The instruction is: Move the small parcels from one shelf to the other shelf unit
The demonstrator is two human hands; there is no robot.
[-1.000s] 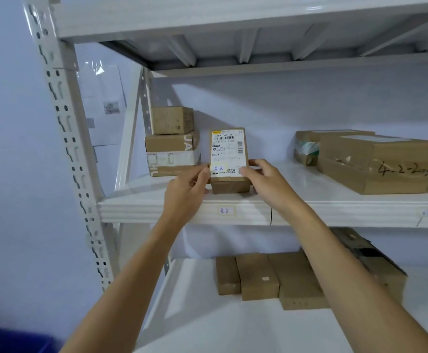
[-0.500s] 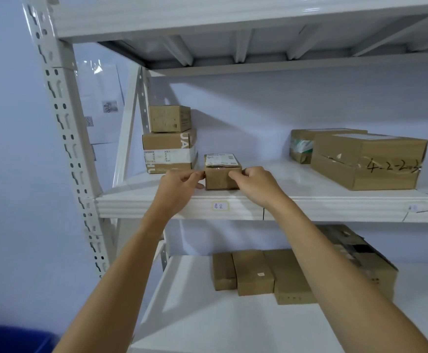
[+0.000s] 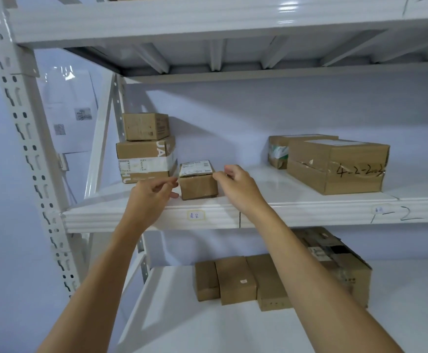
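Item: small brown cardboard parcel with a white printed label on its top face [image 3: 198, 180], lying flat near the front lip of the white metal middle shelf [image 3: 309, 200], above the little handwritten tag [image 3: 196, 215] stuck on that lip. Just left of the parcel: a stack of two brown cartons, the lower one banded in white printed tape [image 3: 145, 160], the upper one smaller [image 3: 145, 126]; the parcel sits close to the stack, contact not discernible. Well to the parcel's right on the same shelf: a large brown box marked in black pen [image 3: 335, 166], with another carton [image 3: 279, 151] tucked behind it. Below the parcel, on the lower white shelf [image 3: 172, 314]: a row of small brown boxes [image 3: 236, 280]. Left hand [image 3: 151, 191]: fingers loosely curled at the parcel's left edge, at most grazing it, holding nothing. Right hand [image 3: 238, 186]: fingertips half open at the parcel's top right corner, touching or barely clear, gripping nothing. Condition: parcel appears set down, bearing on the shelf alone. Handling note, as judgement: draw both hands straight back without snagging the label edge, check the parcel sits fully behind the lip and square to the stack, then go for another parcel.
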